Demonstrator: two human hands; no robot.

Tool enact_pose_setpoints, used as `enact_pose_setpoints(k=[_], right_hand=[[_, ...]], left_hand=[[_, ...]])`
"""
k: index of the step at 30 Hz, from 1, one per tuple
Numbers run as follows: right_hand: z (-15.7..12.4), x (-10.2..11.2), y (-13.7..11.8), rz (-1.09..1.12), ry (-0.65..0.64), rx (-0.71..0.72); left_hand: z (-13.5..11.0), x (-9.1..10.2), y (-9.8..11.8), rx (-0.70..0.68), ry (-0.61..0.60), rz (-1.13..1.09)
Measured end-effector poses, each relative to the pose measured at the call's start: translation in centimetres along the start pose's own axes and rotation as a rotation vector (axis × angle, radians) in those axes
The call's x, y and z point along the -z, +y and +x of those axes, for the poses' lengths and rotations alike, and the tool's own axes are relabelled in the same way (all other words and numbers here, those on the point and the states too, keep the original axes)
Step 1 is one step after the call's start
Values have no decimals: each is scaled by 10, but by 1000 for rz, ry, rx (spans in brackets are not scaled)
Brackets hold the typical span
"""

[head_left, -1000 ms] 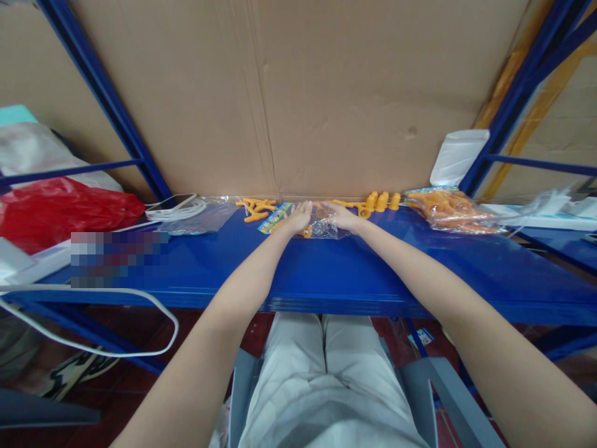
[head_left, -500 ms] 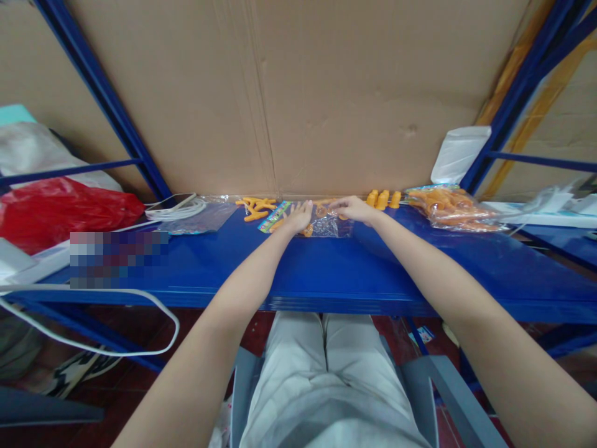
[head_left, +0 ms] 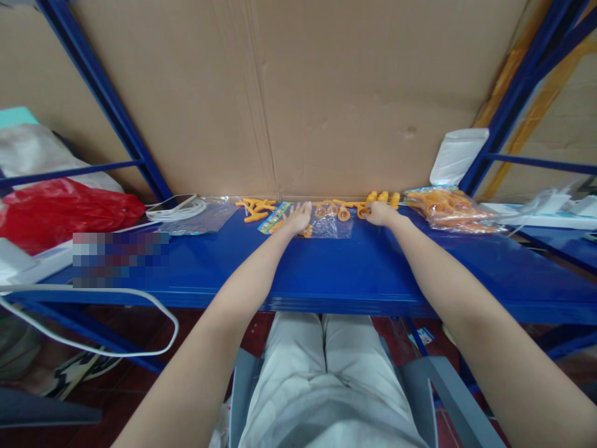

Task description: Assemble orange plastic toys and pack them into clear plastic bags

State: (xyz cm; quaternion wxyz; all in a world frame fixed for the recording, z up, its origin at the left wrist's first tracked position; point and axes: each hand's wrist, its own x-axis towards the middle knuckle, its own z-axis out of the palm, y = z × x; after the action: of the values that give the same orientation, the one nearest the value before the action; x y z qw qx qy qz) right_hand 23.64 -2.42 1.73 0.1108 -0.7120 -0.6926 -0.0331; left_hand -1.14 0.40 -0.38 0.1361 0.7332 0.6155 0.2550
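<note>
At the far left of the blue metal table [head_left: 336,267], a crumpled red plastic bag [head_left: 69,208] is seen, followed by a coiled white cable [head_left: 180,210] and a flat, clear plastic sleeve [head_left: 209,218]. Next, forked orange plastic pieces [head_left: 256,207] are laid near the brown cardboard panel [head_left: 326,112]. Just beside them, a clear plastic bag with a colourful printed header card [head_left: 339,229] is spread on the table, with orange pieces showing at it; across its middle the left hand [head_left: 298,218] is laid flat, its fingers extended and nothing clamped. Round orange plastic cups [head_left: 344,214] are lined up along the bag's upper right. Beyond its right end, another orange cup [head_left: 362,213] is touched by the right hand [head_left: 380,213], whose fingers are bent; whether it is gripped cannot be told. Small orange knobbed pieces [head_left: 383,196] are stood behind that hand, and farther right a filled clear bag of orange parts [head_left: 448,208] is placed.
</note>
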Motion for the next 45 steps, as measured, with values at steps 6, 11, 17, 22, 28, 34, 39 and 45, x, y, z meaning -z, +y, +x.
enact_pose_setpoints(k=[6, 11, 17, 22, 28, 34, 39, 45], right_hand=[[4, -8, 1, 103, 30, 108], [3, -6, -5, 93, 5, 98], [0, -4, -9, 76, 37, 44], [-1, -7, -14, 83, 44, 15], [-3, -8, -17, 130, 94, -48], [-3, 0, -9, 100, 208, -85], [3, 6, -4, 173, 372, -54], [19, 18, 4, 365, 670, 65]], left_hand=[[2, -2, -2, -9, 27, -17], [0, -1, 0, -10, 12, -13], [-5, 3, 4, 1, -12, 26], [-4, 2, 4, 8, -6, 40], [-4, 3, 4, 14, -26, 46], [-9, 6, 8, 17, -66, 100], [-11, 7, 9, 17, -57, 124], [-8, 7, 6, 0, -82, 135]])
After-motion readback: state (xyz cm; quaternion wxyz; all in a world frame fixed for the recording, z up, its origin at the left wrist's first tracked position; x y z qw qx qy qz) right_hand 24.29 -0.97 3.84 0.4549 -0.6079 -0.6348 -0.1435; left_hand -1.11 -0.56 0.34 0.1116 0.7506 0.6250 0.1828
